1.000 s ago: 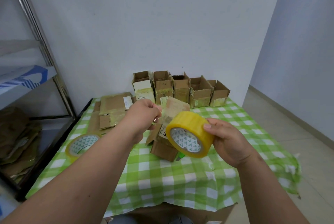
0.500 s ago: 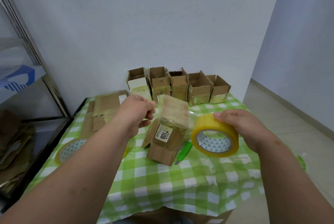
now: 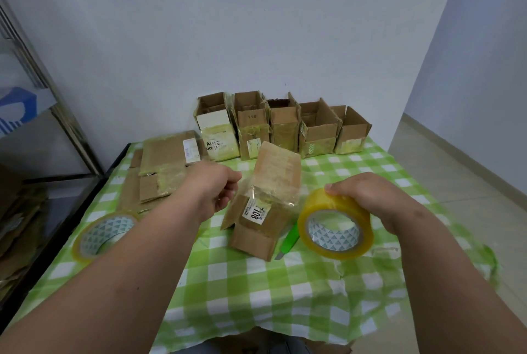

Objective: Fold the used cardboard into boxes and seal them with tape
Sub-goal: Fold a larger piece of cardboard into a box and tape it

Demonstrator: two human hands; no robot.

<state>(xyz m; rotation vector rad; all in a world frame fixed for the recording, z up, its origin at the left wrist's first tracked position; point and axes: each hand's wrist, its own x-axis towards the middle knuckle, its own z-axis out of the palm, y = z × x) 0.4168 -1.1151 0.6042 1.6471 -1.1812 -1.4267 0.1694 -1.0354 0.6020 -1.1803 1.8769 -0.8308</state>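
Observation:
A small cardboard box point(image 3: 258, 235) with a "108" label stands tilted on the green checked tablecloth point(image 3: 256, 291). A wrinkled strip of clear tape point(image 3: 271, 195) lies across its upper part. My left hand point(image 3: 212, 192) is at the box's upper left edge, fingers curled and pinching the tape end. My right hand point(image 3: 373, 196) grips the top of a yellow tape roll point(image 3: 336, 229), held just right of the box and low over the cloth. A green utility knife point(image 3: 291, 238) lies between box and roll.
A second tape roll point(image 3: 99, 235) lies at the left under my forearm. Flattened cardboard point(image 3: 166, 161) is piled at the back left. Several open boxes point(image 3: 281, 125) line the wall. A metal shelf point(image 3: 65, 131) stands left, and the table's right edge drops to the floor.
My right hand carried the roll from in front of the box to its right and lower, drawing tape across the box. My left hand stayed at the box's left edge.

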